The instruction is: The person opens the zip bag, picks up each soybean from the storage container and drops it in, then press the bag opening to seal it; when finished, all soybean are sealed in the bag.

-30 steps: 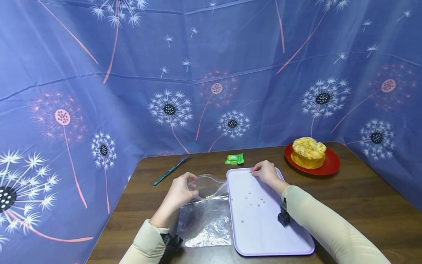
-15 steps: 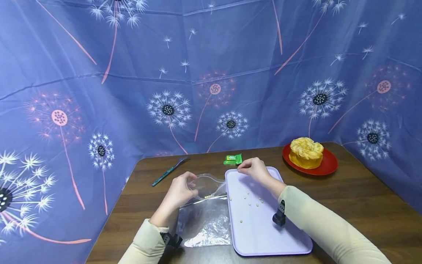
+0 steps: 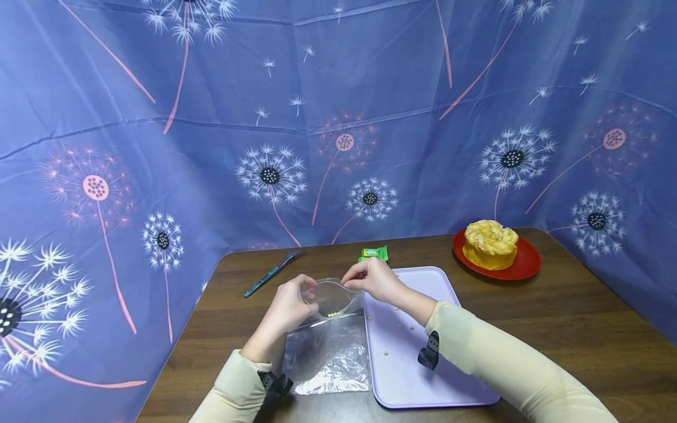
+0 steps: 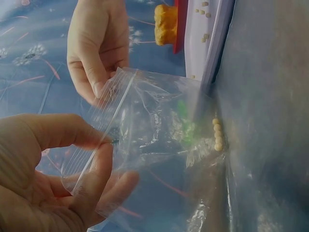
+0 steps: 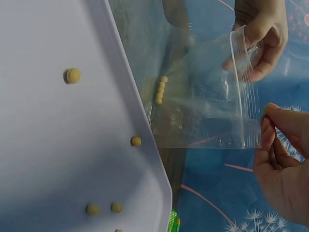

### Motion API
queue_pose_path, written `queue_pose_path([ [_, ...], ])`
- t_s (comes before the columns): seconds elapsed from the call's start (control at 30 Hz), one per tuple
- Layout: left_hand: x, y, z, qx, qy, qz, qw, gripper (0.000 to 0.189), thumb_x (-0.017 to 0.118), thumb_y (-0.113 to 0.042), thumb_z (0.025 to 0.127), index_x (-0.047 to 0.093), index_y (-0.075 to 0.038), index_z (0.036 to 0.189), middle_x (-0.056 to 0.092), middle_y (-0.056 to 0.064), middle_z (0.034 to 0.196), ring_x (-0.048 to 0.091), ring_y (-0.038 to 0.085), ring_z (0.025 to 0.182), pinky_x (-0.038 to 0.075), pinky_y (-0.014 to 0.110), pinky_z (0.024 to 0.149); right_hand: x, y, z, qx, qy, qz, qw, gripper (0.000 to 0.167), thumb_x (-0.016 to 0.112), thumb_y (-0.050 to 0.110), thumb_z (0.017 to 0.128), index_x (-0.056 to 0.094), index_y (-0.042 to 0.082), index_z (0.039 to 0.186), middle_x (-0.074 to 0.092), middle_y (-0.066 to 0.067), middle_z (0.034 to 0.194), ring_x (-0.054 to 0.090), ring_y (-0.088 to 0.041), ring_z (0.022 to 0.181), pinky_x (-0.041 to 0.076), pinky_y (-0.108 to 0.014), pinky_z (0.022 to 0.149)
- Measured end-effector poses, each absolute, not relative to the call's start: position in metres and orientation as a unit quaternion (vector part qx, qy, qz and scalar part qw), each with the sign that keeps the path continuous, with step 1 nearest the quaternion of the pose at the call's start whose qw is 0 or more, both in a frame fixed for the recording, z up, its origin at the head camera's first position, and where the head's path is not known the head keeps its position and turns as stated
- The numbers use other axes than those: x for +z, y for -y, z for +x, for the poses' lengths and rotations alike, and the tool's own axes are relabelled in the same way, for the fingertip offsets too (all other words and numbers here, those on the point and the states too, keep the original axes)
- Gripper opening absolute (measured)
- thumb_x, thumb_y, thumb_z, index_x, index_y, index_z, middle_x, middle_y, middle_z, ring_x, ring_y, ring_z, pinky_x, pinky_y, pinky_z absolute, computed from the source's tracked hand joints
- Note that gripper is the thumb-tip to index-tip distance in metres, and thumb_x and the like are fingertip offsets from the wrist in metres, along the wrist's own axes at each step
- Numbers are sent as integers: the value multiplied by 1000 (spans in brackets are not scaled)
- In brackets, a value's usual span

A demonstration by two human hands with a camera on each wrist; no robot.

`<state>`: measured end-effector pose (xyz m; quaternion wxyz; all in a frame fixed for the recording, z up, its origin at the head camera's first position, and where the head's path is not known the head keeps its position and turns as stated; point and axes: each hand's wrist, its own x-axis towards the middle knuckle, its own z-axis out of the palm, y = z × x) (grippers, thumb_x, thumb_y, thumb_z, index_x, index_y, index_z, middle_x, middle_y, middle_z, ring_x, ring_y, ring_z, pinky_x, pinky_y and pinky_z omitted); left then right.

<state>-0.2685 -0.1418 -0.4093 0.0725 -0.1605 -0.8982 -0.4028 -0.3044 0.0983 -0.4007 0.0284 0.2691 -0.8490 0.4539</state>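
A clear zip bag (image 3: 330, 352) lies on the table, its mouth raised and spread. My left hand (image 3: 288, 305) pinches the bag's rim between thumb and fingers. Several round, pale yellow soybeans (image 5: 161, 91) sit in a row inside the bag. At the opposite side of the mouth is my right hand (image 3: 376, 281), thumb and forefinger pressed together on what looks like a soybean (image 5: 265, 112), mostly covered by the fingertips. Beside the bag, a lilac tray (image 3: 433, 376) carries several loose soybeans (image 5: 73, 75), partly hidden by the right forearm in the head view.
A blue-handled fork (image 3: 271, 275) lies at the back left. Behind the right hand is a green packet (image 3: 373, 253). A red plate (image 3: 529, 261) with a yellow bread or cake (image 3: 491, 244) stands at the back right. A patterned cloth hangs behind the table.
My right hand has moved left from the tray's far end to the bag's mouth, fingertips still together. The left hand keeps its hold on the bag in the same place.
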Motion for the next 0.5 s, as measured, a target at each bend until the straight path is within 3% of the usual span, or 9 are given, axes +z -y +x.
queue_pose_path([
  [0.23, -411, 142, -267, -405, 897, -163, 68, 42, 78, 4, 68, 68, 1, 108, 74, 18, 104, 73, 27, 89, 58, 43, 77, -403, -102, -306, 453, 852, 260, 29, 7, 80, 11, 87, 82, 10, 94, 76, 4, 90, 67, -9, 78, 56, -27, 69],
  [0.5, -409, 141, -267, -404, 898, -162, 67, 42, 77, 4, 69, 67, 1, 110, 73, 17, 106, 72, 27, 91, 58, 42, 78, -409, -147, -335, 445, 869, 194, 93, 8, 81, 8, 86, 82, 10, 93, 77, -3, 93, 71, -13, 81, 56, -27, 71],
])
